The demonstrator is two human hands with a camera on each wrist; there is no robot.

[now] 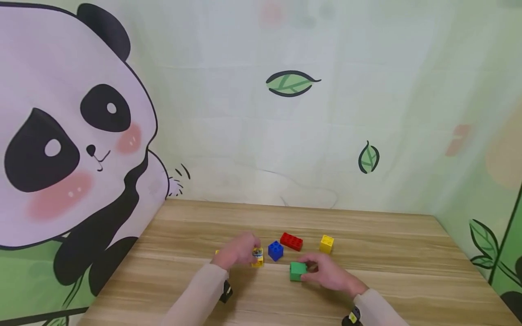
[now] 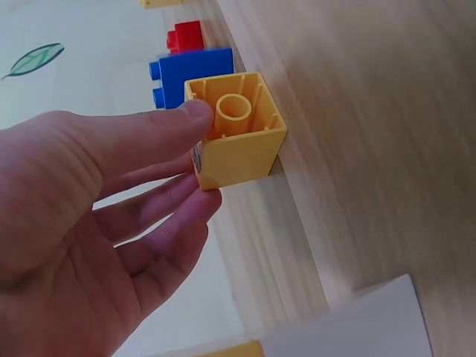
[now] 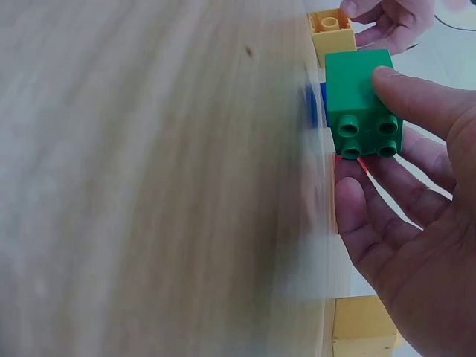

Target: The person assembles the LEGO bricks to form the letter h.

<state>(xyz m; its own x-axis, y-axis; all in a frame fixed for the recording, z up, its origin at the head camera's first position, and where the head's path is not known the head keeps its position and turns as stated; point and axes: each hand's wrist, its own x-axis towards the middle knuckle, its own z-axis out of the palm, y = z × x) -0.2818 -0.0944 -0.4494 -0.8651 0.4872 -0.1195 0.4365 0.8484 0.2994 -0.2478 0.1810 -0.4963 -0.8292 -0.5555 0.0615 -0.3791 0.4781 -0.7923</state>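
Note:
My left hand (image 1: 240,250) pinches a yellow toy building brick (image 1: 258,257) that has a printed pattern on one face. In the left wrist view its hollow underside, with a round tube inside, faces the camera; the thumb lies at its rim and the fingertips are against its far side. To the right, my right hand (image 1: 326,271) holds a green brick (image 1: 298,271) between thumb and fingers. The right wrist view shows its studs turned towards the camera. Between the two hands and a little farther back sits a blue brick (image 1: 275,251).
Behind the blue brick lies a longer red brick (image 1: 291,241). Another yellow brick (image 1: 326,243) stands beyond the right hand. A yellow piece (image 1: 217,252) peeks out behind the left wrist. The wooden table (image 1: 261,299) ends at a wall cloth (image 1: 244,149) printed with a panda and leaves.

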